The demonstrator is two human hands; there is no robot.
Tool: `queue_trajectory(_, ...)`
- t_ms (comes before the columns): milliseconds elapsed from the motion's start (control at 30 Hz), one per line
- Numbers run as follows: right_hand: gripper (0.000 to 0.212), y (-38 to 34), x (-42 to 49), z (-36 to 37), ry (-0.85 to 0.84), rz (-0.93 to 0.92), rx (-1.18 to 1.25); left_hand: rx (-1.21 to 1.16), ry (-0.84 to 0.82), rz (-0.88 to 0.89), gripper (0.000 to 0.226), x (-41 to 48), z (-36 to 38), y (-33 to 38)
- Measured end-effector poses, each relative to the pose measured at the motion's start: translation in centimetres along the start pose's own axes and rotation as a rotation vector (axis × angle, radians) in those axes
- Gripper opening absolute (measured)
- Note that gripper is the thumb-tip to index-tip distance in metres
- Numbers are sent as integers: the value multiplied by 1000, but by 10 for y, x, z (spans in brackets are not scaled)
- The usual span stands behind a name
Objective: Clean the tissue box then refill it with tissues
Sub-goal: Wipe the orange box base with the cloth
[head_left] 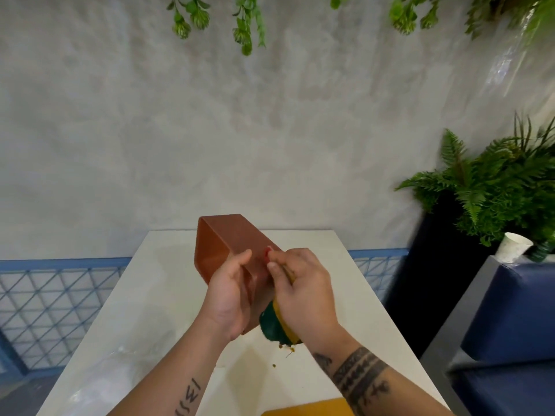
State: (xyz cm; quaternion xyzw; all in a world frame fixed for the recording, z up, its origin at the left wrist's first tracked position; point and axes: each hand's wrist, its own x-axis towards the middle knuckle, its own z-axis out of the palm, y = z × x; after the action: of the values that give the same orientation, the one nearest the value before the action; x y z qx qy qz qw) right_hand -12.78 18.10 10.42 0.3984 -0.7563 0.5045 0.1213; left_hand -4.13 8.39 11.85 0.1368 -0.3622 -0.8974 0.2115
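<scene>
While the left hand (231, 292) grips the near end of the brown tissue box (228, 244), held tilted over the middle of the white table (150, 295), the right hand (303, 283) curls round a green-yellow sponge (274, 325) touching the box's right side.

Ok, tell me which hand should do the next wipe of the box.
Right. The right hand holds the green-and-yellow sponge against the brown tissue box, while the left hand grips the box above the white table.
</scene>
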Motion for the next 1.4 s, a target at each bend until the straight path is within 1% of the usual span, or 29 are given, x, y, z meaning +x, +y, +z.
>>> queue_trajectory(67,19,-2,-8,6,21,-46,20,-1,-33,16,41,0,-5,-2)
queue_trajectory(133,21,-1,-13,8,43,-112,10,-33,-62,7,33,-1,-8,-2)
queue_trajectory(167,21,0,-15,8,31,-155,-8,-52,-59,2,33,0,-9,-3)
queue_trajectory(267,23,6,-17,4,-25,-250,-70,-104,-30,39,48,2,-11,-2)
queue_trajectory(367,23,18,-17,-2,-98,-331,-167,-176,0,74,48,5,-12,3)
queue_trajectory(467,20,24,-20,-7,-135,-379,-249,-135,31,59,50,8,-10,5)
queue_trajectory(600,24,11,-9,-1,-43,-264,-186,116,46,-32,65,5,1,-4)
queue_trajectory(667,27,5,-7,2,-44,-250,-206,199,45,-77,76,4,7,-8)
queue_trajectory(767,30,6,-16,-2,-124,-318,-271,183,79,-66,94,9,2,-7)
queue_trajectory(867,24,18,-26,-10,-171,-401,-326,165,70,-77,106,11,-2,-2)
queue_trajectory(900,22,22,-26,-13,-165,-417,-342,150,75,-74,104,11,-2,-1)
queue_trajectory(967,21,30,-23,-17,-144,-406,-369,132,91,-52,92,10,0,-1)
queue_trajectory(1033,20,33,-9,-21,-86,-294,-352,145,113,-34,74,7,6,-4)
queue_trajectory(1133,20,27,19,-25,27,-121,-307,243,119,-10,54,5,14,-13)
queue_trajectory(1200,24,13,19,-21,35,-138,-269,277,126,4,48,4,19,-16)
queue_trajectory(1300,27,9,-9,-13,-94,-261,-253,271,170,10,52,7,18,-17)
queue_trajectory(1333,26,13,-18,-14,-123,-273,-252,269,184,12,53,7,19,-15)
queue_trajectory(1400,25,24,-20,-19,-89,-234,-229,280,191,27,48,8,20,-12)
